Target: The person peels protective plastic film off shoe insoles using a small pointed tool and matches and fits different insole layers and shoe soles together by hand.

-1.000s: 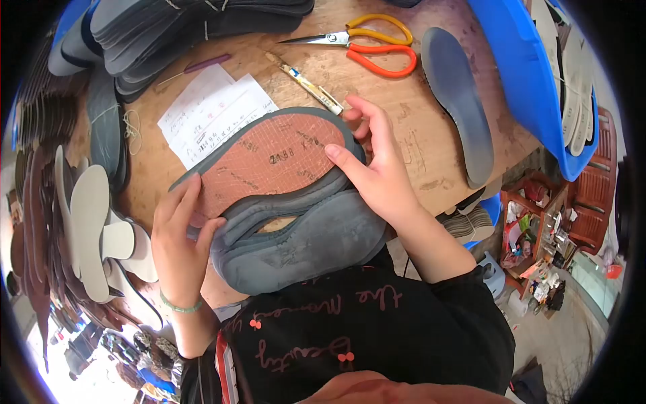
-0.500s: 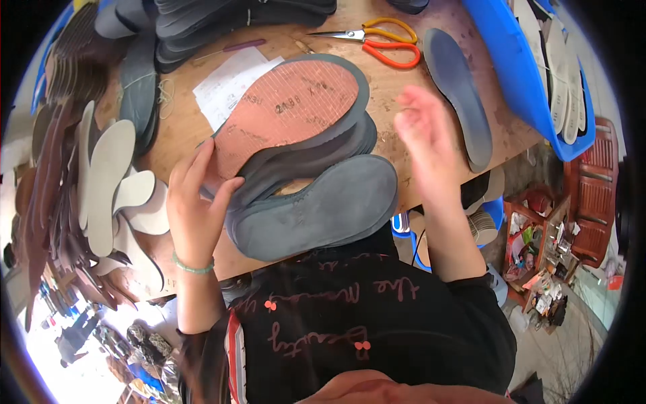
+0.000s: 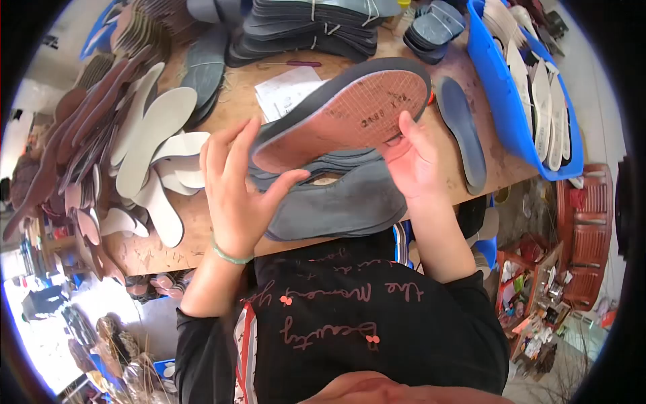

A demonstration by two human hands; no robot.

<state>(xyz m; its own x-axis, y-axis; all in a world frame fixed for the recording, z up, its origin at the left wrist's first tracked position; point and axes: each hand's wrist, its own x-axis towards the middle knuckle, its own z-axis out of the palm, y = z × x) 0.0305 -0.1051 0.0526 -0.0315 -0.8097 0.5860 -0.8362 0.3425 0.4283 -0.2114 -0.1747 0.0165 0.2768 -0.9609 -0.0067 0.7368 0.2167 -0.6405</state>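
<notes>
A dark insole with a reddish-brown, grid-lined underside is raised and tilted above the bench, with printed marks on that face. My right hand grips its right end, thumb on the printed face and fingers behind. Around the left end, my left hand spans the edges between fingers and thumb. Just below lies a stack of dark grey insoles, partly covered by the raised one. White paper shows behind it. The scissors are almost wholly hidden behind the insole.
A single blue-grey insole lies to the right, beside a blue bin of pale insoles. Tied dark stacks stand at the back. Cream insoles and brown pieces crowd the left. The wooden bench ends near my body.
The brown-faced insole has lifted off the stack and tilted. My right hand has come in from the right and taken its right end. The view has shifted, and the scissors are now covered.
</notes>
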